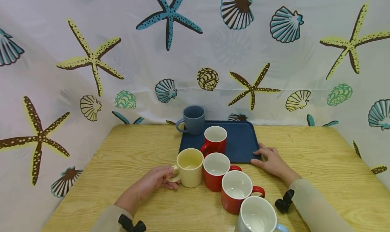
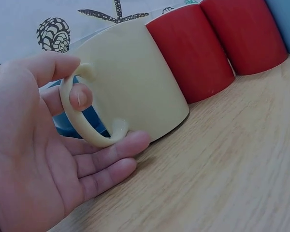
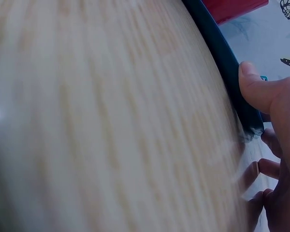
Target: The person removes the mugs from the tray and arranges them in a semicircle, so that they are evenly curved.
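With a finger through the handle and the thumb against it, my left hand (image 1: 159,177) grips a pale yellow mug (image 1: 190,172), which stands upright on the table. My right hand (image 1: 272,161) holds the near right corner of a dark blue tray (image 1: 242,140); in the right wrist view the thumb (image 3: 256,89) presses on its rim. A grey-blue mug (image 1: 195,122) is on the tray's far left corner. One red mug (image 1: 217,146) stands at the tray's front left part, its base hidden by the yellow mug and another red mug (image 1: 212,181).
Two red mugs, the nearer one (image 1: 230,201) included, and a light blue mug (image 1: 257,216) run diagonally from beside the yellow mug toward me. Wooden table (image 1: 137,144) surface lies on both sides. A cloth (image 1: 195,56) with sea-shell prints hangs behind.
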The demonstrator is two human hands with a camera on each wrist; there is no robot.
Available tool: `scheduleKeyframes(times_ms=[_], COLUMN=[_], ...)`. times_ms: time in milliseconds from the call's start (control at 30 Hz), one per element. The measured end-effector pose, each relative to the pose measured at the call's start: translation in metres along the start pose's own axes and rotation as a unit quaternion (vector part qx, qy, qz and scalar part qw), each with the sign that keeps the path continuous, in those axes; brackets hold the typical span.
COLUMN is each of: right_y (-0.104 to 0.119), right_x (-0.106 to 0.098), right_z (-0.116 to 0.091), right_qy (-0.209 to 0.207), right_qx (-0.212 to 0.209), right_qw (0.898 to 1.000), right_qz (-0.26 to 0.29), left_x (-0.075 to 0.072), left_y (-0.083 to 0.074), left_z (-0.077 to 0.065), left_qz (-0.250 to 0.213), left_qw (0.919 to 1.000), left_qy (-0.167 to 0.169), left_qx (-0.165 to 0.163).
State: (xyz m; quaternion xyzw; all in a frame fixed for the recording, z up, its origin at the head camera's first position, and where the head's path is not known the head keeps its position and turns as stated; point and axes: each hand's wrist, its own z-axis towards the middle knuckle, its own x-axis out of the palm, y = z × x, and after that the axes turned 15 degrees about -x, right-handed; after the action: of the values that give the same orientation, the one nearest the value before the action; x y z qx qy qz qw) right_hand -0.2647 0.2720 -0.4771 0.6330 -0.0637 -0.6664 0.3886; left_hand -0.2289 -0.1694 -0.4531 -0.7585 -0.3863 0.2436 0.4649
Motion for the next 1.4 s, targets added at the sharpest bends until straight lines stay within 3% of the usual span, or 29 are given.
scheduleKeyframes(times_ms=[567, 733, 967, 1133, 1400], right_y=[-0.001, 0.000, -0.002, -0.004, -0.003], right_x=[0.002, 0.001, 0.003, 0.004, 0.003], right_z=[0.000, 0.000, 0.001, 0.001, 0.000], right_qy=[0.002, 0.002, 0.003, 0.003, 0.001], right_qx=[0.008, 0.011, 0.011, 0.008, 0.005], right_qw=[1.000, 1.000, 1.000, 1.000, 1.000], right_qz=[0.007, 0.008, 0.008, 0.010, 0.010], left_x=[-0.019, -0.024, -0.027, -0.028, -0.026], left_y=[-0.008, -0.007, -0.003, -0.001, -0.012], left_z=[0.015, 0.014, 0.009, 0.008, 0.012], left_qz=[0.005, -0.002, -0.023, -0.031, 0.024], left_qw=[0.9964, 0.9956, 0.9970, 0.9990, 0.9989], left_qy=[0.080, 0.088, 0.064, 0.020, -0.040], left_qx=[-0.026, -0.032, -0.038, -0.027, 0.000])
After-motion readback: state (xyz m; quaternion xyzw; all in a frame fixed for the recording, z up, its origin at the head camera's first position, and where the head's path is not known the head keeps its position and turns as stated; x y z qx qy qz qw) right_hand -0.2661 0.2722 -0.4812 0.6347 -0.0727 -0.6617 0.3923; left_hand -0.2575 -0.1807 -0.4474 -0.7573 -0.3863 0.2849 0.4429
